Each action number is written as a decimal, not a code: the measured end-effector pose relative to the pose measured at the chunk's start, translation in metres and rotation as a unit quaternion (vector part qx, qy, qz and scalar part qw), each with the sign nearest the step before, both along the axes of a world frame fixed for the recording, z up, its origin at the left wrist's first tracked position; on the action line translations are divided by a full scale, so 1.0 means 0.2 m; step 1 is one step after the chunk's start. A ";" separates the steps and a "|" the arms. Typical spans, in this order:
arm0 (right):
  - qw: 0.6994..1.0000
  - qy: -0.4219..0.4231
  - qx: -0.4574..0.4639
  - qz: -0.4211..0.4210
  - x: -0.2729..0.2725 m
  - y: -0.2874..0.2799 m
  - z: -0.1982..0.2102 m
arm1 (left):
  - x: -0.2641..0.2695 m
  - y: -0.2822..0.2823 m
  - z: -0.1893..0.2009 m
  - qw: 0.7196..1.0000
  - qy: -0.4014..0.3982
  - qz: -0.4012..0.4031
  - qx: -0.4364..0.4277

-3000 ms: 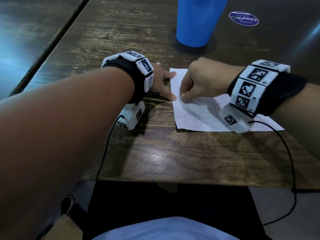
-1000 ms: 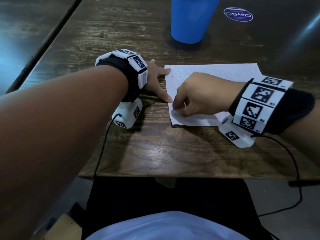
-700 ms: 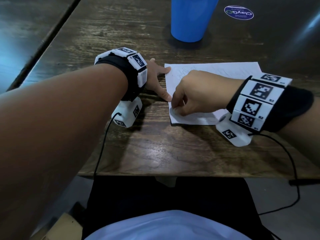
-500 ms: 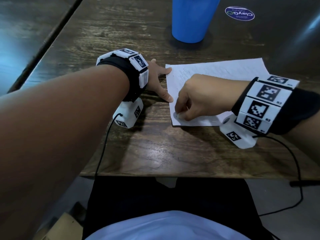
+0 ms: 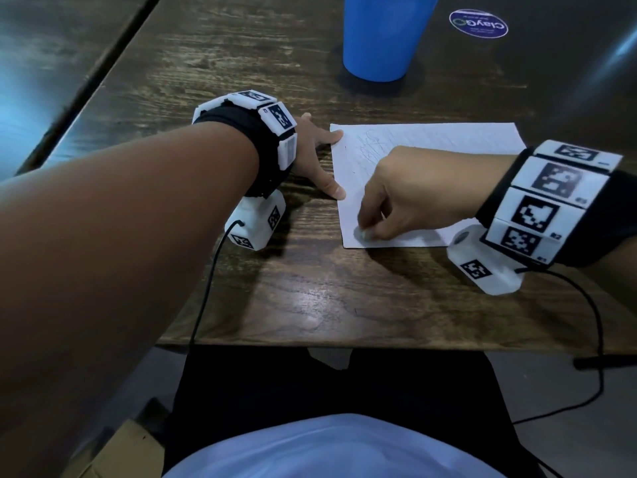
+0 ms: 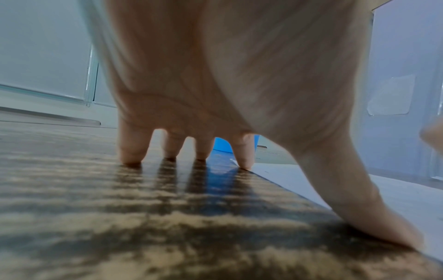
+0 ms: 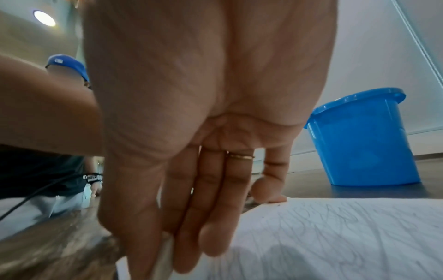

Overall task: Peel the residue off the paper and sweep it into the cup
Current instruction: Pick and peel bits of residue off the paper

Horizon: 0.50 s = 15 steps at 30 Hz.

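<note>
Paper (image 5: 431, 139) lies flat on our wooden surface (image 5: 344, 298), near the blue cup (image 5: 382, 36). Our left hand (image 5: 313, 157) presses its edge with straight fingers. Our right hand (image 5: 413, 194) pinches pale residue (image 5: 364, 235). A sticker (image 5: 478, 24) reads "ClayGo".

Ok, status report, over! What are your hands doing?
Left hand pins paper edge. Right hand pinches white residue. Blue cup beyond, unobstructed.

Dark wooden table (image 5: 344, 305), round purple sticker (image 5: 478, 23), black cable (image 5: 596, 339).
</note>
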State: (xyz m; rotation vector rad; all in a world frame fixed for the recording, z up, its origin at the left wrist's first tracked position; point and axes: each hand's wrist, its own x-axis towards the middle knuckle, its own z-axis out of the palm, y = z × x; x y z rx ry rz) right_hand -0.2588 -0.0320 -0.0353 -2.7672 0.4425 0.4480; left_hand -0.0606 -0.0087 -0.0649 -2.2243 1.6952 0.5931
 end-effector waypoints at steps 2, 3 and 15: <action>1.000 -0.001 0.011 -0.005 -0.01 -0.01 0.03 | 0.00 0.00 0.00 1.000 -0.003 -0.003 0.001; 1.000 -0.020 0.009 -0.019 -0.02 -0.02 0.04 | 0.00 -0.01 0.00 1.000 -0.006 -0.005 0.001; 1.000 -0.003 0.007 -0.019 -0.03 0.01 -0.01 | 0.01 -0.01 0.00 1.000 -0.007 -0.007 0.011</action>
